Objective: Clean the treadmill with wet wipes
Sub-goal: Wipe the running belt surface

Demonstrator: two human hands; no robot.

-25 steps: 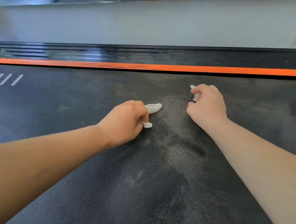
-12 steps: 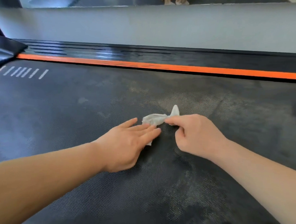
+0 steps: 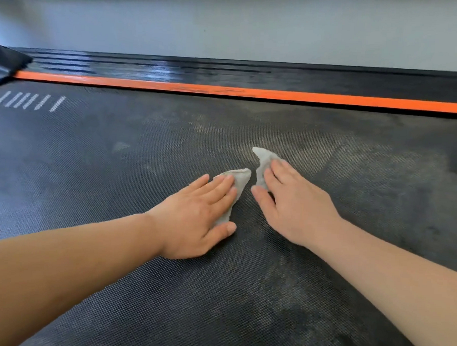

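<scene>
The black textured treadmill belt (image 3: pixel 115 182) fills the view, with dusty grey patches around the middle. Two pieces of grey-white wet wipe lie on it. My left hand (image 3: pixel 201 211) lies flat with straight fingers pressing on the left piece of wipe (image 3: pixel 241 180), which sticks out past the fingertips. My right hand (image 3: pixel 292 205) also lies flat, its fingers pressing on the right piece of wipe (image 3: pixel 263 161), whose pointed end shows beyond them. The two hands are close together, a narrow gap of belt between them.
An orange stripe (image 3: pixel 252 92) and a glossy black ribbed side rail (image 3: pixel 174 69) run along the far edge of the belt. Beyond it is a grey floor (image 3: pixel 229 30). White dash marks (image 3: pixel 27 101) sit at the belt's far left, beside a black cover (image 3: pixel 3 63).
Earlier each hand held wipe in curled fingers, then the right pinched it beside the flat left hand. Now both hands lie flat, each pressing a separate piece of wipe.
</scene>
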